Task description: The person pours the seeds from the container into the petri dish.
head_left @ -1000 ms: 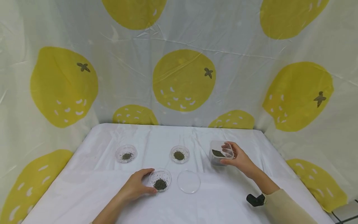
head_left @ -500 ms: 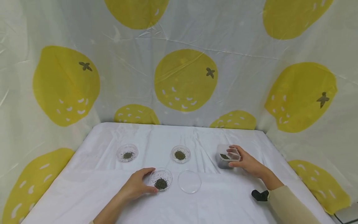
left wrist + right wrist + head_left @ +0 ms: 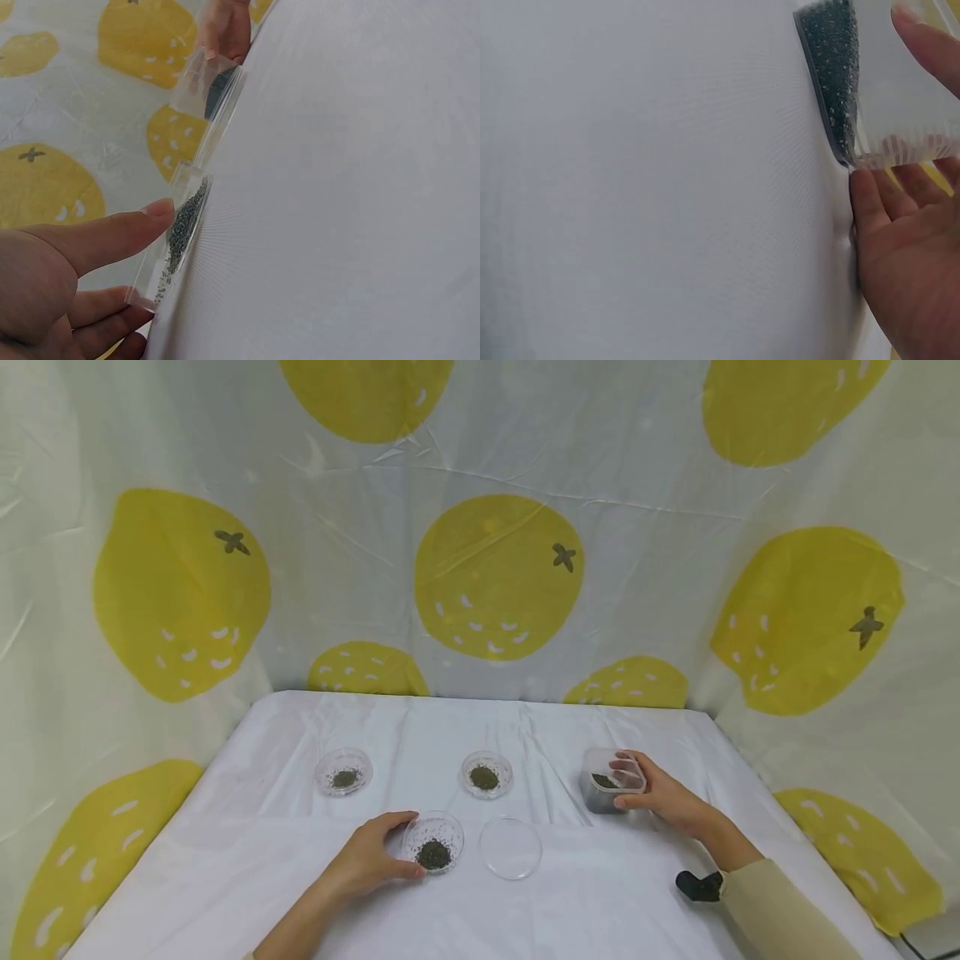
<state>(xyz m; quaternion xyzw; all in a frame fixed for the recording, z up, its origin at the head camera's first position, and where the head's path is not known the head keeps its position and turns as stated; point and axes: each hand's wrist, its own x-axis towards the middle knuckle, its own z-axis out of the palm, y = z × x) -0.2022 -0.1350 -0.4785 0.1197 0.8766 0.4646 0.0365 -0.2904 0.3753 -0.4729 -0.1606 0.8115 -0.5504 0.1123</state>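
Observation:
My left hand (image 3: 367,858) pinches a clear petri dish (image 3: 418,837) by its sides, thumb at the near edge and fingers at the far edge. Dark green flakes (image 3: 433,855) are heaped in it; the left wrist view shows the dish (image 3: 154,274) edge-on at the white cloth. Off to the right, my right hand (image 3: 671,797) grips a clear square plastic tub (image 3: 592,762) standing on the table. Dark flakes (image 3: 832,71) fill the bottom of the tub in the right wrist view, with thumb and fingers on opposite walls.
A clear round lid (image 3: 510,875) lies flat just right of the held dish. Two more petri dishes with green flakes, a left one (image 3: 326,768) and a middle one (image 3: 471,787), stand farther back. A black object (image 3: 697,887) shows at the right cuff. Lemon-print sheeting (image 3: 495,577) surrounds the white-covered table.
My right hand has moved a little right and down with the tub, which now stands more upright; it has stayed there over the last half second. The left hand keeps its place at the dish.

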